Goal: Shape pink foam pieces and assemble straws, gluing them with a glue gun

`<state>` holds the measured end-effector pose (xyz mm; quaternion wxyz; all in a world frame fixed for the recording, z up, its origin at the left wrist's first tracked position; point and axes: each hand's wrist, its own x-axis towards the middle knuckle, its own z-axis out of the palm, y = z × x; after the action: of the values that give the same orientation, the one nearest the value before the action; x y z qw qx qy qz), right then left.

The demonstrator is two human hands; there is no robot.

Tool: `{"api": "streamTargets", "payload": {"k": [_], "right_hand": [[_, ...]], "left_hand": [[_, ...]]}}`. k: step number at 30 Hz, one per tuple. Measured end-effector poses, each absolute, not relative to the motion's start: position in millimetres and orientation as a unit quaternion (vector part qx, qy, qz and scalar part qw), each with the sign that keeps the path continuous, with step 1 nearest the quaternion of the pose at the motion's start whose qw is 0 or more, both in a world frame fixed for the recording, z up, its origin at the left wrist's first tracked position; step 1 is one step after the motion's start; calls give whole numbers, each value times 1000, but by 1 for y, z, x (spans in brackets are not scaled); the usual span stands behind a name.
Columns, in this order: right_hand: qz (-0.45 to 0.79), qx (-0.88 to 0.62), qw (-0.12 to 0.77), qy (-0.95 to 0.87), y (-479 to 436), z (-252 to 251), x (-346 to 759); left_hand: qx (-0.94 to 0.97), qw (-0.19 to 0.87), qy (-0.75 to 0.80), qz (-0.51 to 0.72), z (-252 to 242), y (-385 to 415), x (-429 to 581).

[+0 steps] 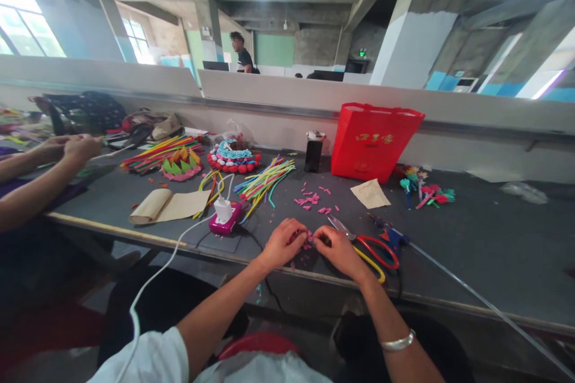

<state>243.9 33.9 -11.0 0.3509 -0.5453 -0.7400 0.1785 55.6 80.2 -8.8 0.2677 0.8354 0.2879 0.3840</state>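
My left hand (286, 242) and my right hand (338, 248) almost meet at the table's front edge, fingers pinched. Between the fingertips are small pink pieces (308, 243); which piece each hand grips is partly hidden. More pink cut pieces (309, 199) lie scattered just beyond. Close to my right hand rest scissors (380, 251) with one red and one yellow handle loop, blades pointing away to the left. Beside them lies a blue glue gun (395, 237) with a long clear glue stick (471, 293) running out past the front edge.
A magenta power socket (226, 219) with a white plug and cable sits left. Behind it are colourful fuzzy stems (265, 182), a paper roll (168, 206) and a beaded craft piece (233, 155). A dark bottle (314, 152) and red bag (375, 140) stand back. A co-worker's hands (81, 148) are at far left.
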Motion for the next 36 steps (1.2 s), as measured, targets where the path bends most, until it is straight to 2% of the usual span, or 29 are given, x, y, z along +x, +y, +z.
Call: {"api": "streamTargets", "payload": {"k": [10, 16, 21, 22, 26, 28, 36], "right_hand": [[219, -536, 375, -724, 31, -8, 233], [254, -529, 382, -714, 26, 3, 246], [412, -470, 280, -729, 9, 17, 251], [422, -465, 281, -726, 8, 18, 247], [347, -501, 408, -680, 15, 10, 229], [329, -517, 444, -653, 22, 4, 222], [322, -535, 463, -629, 28, -8, 220]], "left_hand": [[855, 256, 260, 368, -13, 83, 58], [816, 282, 305, 403, -12, 83, 52], [777, 315, 334, 430, -15, 87, 50], [776, 321, 333, 429, -16, 87, 50], [773, 339, 327, 425, -16, 87, 50], [775, 347, 321, 419, -16, 86, 50], [794, 365, 285, 394, -14, 85, 50]]}}
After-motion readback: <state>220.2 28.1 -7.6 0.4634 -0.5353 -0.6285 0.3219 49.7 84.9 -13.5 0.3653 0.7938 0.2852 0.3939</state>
